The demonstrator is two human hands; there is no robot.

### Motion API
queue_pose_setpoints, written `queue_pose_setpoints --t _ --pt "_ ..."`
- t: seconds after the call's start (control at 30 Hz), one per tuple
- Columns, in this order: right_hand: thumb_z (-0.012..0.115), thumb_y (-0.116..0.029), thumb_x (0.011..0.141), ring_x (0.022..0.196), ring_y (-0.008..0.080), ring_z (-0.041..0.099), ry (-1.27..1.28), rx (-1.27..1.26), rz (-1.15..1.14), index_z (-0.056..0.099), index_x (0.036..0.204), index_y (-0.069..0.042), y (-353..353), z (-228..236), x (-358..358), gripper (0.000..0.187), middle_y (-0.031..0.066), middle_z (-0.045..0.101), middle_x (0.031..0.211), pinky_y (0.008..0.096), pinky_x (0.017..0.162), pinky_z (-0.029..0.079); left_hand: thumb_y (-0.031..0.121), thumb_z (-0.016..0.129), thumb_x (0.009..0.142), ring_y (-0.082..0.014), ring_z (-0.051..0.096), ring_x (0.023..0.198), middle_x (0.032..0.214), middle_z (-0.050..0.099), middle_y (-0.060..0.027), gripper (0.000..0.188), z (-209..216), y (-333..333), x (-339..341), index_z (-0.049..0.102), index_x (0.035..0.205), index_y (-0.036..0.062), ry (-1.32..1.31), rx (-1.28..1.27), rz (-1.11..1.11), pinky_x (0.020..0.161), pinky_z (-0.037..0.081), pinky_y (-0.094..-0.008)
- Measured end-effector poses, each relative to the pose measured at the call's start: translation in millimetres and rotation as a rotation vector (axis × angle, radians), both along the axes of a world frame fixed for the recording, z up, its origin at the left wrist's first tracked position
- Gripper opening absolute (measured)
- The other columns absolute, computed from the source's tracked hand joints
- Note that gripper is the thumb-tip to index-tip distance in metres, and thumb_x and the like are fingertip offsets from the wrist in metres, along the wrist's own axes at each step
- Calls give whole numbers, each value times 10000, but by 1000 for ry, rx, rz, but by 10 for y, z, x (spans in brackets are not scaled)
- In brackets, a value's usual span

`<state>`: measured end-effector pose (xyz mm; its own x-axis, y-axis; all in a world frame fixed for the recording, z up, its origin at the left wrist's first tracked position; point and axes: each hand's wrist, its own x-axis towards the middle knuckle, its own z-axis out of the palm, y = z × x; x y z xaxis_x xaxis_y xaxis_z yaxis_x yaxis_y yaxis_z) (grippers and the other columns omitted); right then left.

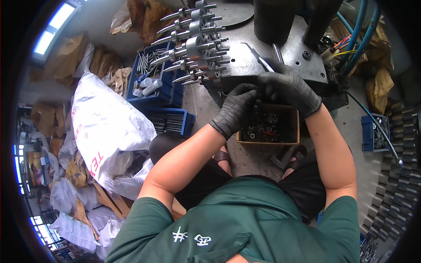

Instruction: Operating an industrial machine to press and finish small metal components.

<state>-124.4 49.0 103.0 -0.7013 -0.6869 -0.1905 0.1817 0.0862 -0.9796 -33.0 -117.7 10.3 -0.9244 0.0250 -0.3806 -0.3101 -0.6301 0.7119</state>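
My right hand (pixel 291 85), in a dark grey glove, is closed around a slim metal tool with a bent tip that looks like tweezers (pixel 259 57). Its tip points up and left over the metal work plate (pixel 241 57). Just left of it, my left hand (pixel 237 109), gloved alike, has its fingers drawn together; what lies in them is hidden. Both hands are close together above a wooden box (pixel 268 142) that holds small dark parts and metal rings. A short metal rod (pixel 277 53) stands out near the right hand, at the foot of a dark press column (pixel 274 19).
Left of the plate are a row of metal shaft assemblies (pixel 195 44), a blue crate (pixel 131 94) of metal pins and a blue tray (pixel 189 125) of rods. A white sack (pixel 105 127) leans at left. Blue hoses (pixel 362 30) and stacked metal parts (pixel 397 175) are at right.
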Motion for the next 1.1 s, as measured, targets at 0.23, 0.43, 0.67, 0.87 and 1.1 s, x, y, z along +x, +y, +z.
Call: queue_pose_setpoints --t 0.23,0.43,0.67,0.87,1.1 --pt "744 -84 742 1115 290 616 688 401 39 517 1379 -26 550 98 207 679 166 611 1194 362 998 479 123 591 957 -156 621 887 1040 649 -86 300 49 -76 40 582 1244 35 96 -26 10 904 557 -354" --pt "699 -57 722 1068 322 632 882 571 42 530 1348 -47 753 -52 332 648 175 601 1162 395 934 510 131 637 936 -127 616 829 998 652 -63 243 111 9 50 601 1166 65 2 -180 57 820 563 -308" --pt "673 -26 785 849 92 556 130 122 -97 545 1211 -38 659 -398 464 445 18 592 933 250 792 495 155 649 940 -105 623 837 939 655 -36 182 198 196 78 604 1094 70 100 -286 -152 741 531 -265" --pt "702 -45 798 857 107 587 102 119 -182 576 1158 -4 540 -528 483 384 29 622 920 270 790 508 180 666 936 -98 602 871 937 652 -32 187 140 340 103 641 1059 42 208 -489 -242 800 508 -267" --pt "685 -59 798 806 162 615 315 167 -249 588 1091 3 559 -565 486 314 82 638 885 308 755 517 131 650 924 -133 632 854 957 650 -42 199 121 363 104 641 1099 37 111 -284 -237 780 539 -275"
